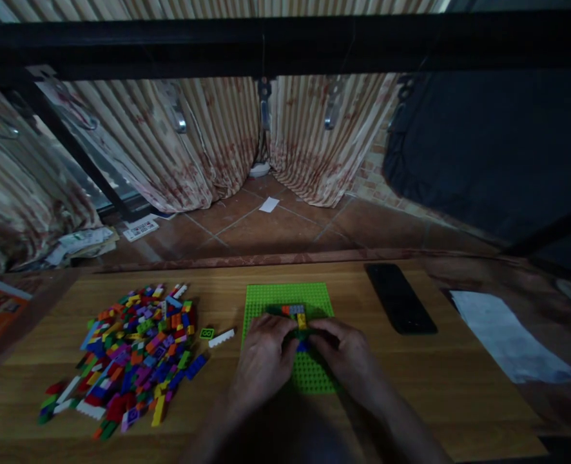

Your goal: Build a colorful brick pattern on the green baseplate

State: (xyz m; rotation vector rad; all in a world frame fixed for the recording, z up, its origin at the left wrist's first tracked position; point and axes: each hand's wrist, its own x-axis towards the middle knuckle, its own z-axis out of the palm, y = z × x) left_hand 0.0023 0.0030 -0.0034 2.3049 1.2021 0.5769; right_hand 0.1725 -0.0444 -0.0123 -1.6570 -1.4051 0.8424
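From where I stand, both hands are bent over a bright green baseplate (285, 292) in the middle of the wooden desk (459, 380). The left hand (267, 351) and the right hand (353, 354) meet above it, thumbs and fingers pinching a dark green brick (301, 334) from its two sides; the exact contact is partly hidden. Just beyond the fingertips, a yellow brick (301, 320) leads up to a grey brick (296, 309), with an orange brick (285, 310) beside it. A blue brick (303, 346) shows on the near side, between the thumbs.

On the person's left lies a heap of mixed bricks (145, 354), with a long white brick (222, 338) and a lime green brick (207, 333) just apart from it. A black phone (401, 299) lies to the right of the baseplate. Past the desk hang striped curtains (218, 142).
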